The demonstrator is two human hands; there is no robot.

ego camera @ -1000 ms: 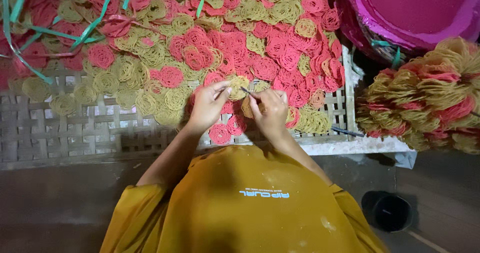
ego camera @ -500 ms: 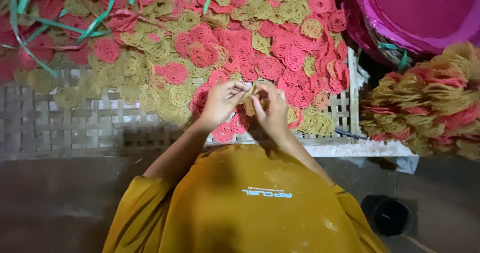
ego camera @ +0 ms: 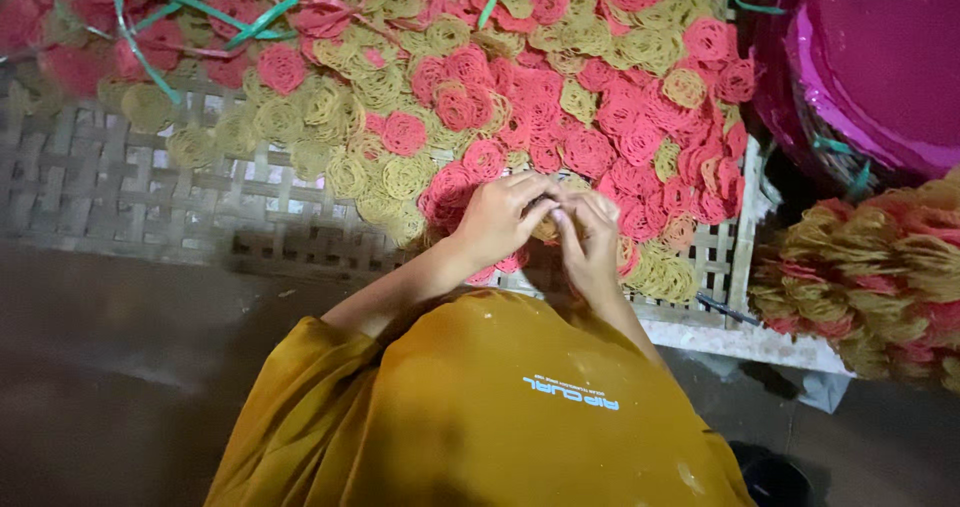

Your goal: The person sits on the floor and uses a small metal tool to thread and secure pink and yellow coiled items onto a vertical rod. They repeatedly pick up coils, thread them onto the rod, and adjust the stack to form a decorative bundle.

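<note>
Closing together since a second ago, the left hand (ego camera: 497,222) and right hand (ego camera: 590,239) now meet fingertip to fingertip, pinching a small yellow noodle coil (ego camera: 546,227) near the woven tray's (ego camera: 150,207) front edge, suggesting a tighter working grip.

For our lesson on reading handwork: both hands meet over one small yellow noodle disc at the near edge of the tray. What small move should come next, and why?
Probably lift the yellow disc clear: the left hand and right hand pinch it together above the woven tray, amid flat red and yellow discs.
</note>
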